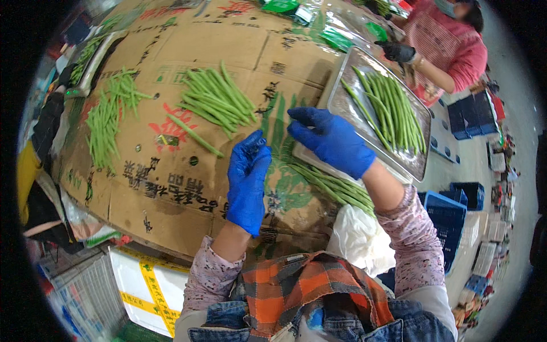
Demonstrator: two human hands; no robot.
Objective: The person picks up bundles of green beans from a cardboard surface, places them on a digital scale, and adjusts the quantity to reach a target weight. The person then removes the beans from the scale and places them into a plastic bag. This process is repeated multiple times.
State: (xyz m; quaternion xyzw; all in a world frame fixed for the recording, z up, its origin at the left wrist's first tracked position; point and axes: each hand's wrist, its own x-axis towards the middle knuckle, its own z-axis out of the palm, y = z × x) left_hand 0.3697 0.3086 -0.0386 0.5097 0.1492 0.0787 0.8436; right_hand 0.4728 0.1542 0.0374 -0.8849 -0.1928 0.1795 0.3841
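My left hand [248, 179], in a blue glove, is over the cardboard table cover [171, 231] with its fingers curled; whether it holds anything small is hidden. My right hand [329, 139], gloved in blue too, has thumb and fingers apart and nothing between them. A pile of green beans [218, 98] lies beyond my left hand, and a single green bean [194, 134] lies to its left. Under my right forearm is a bunch of green beans [337, 186]. More beans [395, 111] lie in a metal tray [337, 94] at the right.
Loose beans [111, 119] lie at the left, near a scale-like device [96, 70]. Plastic bags [337, 36] lie at the far side. A co-worker [444, 47] with dark gloves stands beyond the tray. A white plastic bag [363, 239] hangs at the near edge; blue crates [444, 222] stand at the right.
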